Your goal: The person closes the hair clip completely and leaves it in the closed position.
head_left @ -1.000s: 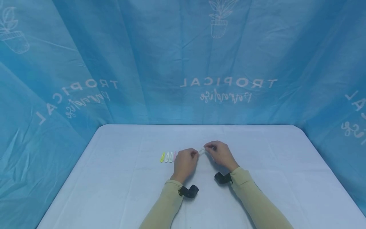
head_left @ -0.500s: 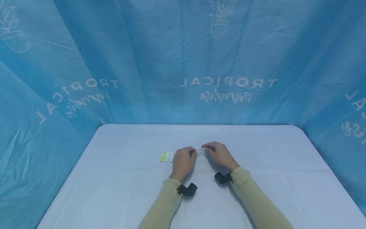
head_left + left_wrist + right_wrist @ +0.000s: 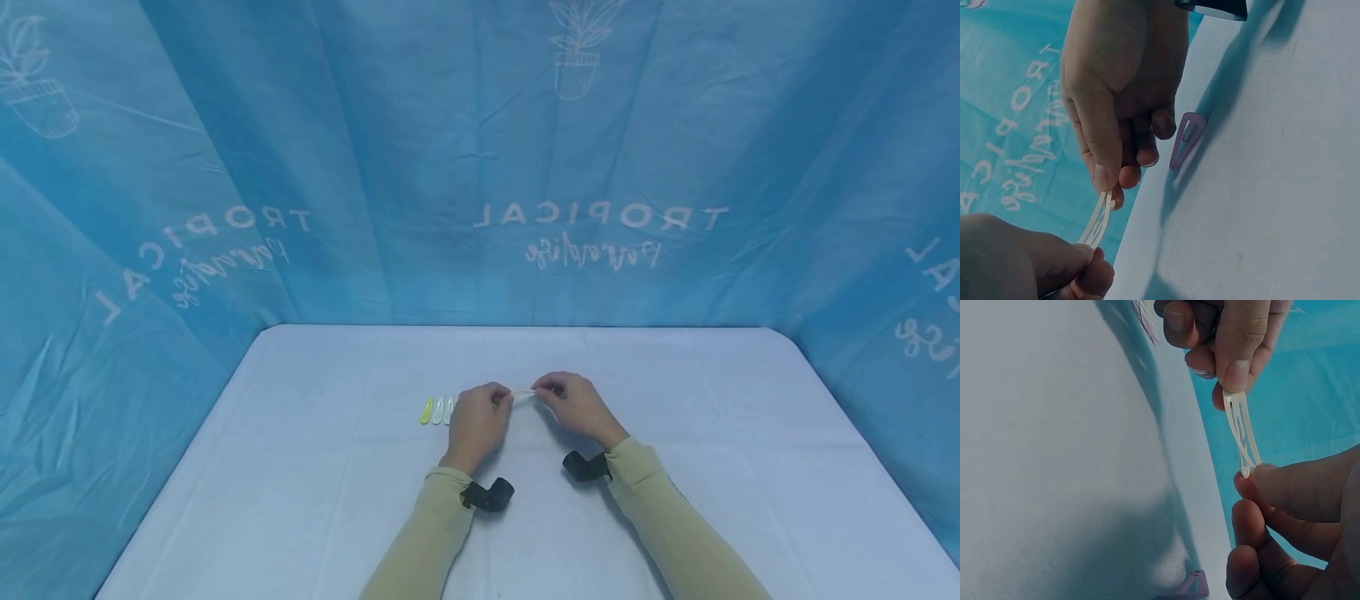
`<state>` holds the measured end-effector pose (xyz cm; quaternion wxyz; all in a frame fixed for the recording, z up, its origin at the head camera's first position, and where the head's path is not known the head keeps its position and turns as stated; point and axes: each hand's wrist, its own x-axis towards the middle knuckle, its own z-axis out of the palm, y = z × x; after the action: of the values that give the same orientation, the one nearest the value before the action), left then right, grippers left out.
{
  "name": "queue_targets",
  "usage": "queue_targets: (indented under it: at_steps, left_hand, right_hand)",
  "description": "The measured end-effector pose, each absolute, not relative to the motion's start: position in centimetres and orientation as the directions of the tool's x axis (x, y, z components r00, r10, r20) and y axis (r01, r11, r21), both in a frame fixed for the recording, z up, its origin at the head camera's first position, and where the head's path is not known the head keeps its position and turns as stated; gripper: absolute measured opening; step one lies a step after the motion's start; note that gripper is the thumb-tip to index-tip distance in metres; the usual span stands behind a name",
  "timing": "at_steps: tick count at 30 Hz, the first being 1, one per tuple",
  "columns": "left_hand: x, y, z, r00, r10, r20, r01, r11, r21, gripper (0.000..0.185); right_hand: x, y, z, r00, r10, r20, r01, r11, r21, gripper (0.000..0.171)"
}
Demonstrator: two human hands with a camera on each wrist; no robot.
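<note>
Cream hair clip (image 3: 523,392) held above the white table (image 3: 300,467), between both hands: left hand (image 3: 477,423) pinches one end, right hand (image 3: 577,406) pinches the other; coloured clips (image 3: 437,410) lie just left

Head view: high, facing forward and down over table (image 3: 300,467), distant. Wrist views: close, low, facing fingertips from opposite sides; both share cream hair clip (image 3: 1099,220) and purple clip (image 3: 1190,586).
</note>
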<state>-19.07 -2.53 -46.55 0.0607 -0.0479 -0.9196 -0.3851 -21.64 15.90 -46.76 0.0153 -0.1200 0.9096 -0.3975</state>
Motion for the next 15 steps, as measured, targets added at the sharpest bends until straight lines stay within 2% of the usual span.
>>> queue_targets:
  at_steps: [15]
  left_hand:
    - [-19.6,-2.96,-46.9,-0.992,0.042,0.118,0.114,0.686,0.719,0.016]
  right_hand:
    - [-21.5,15.66,-46.52,-0.975,-0.22,0.028,-0.167,0.646,-0.745,0.018]
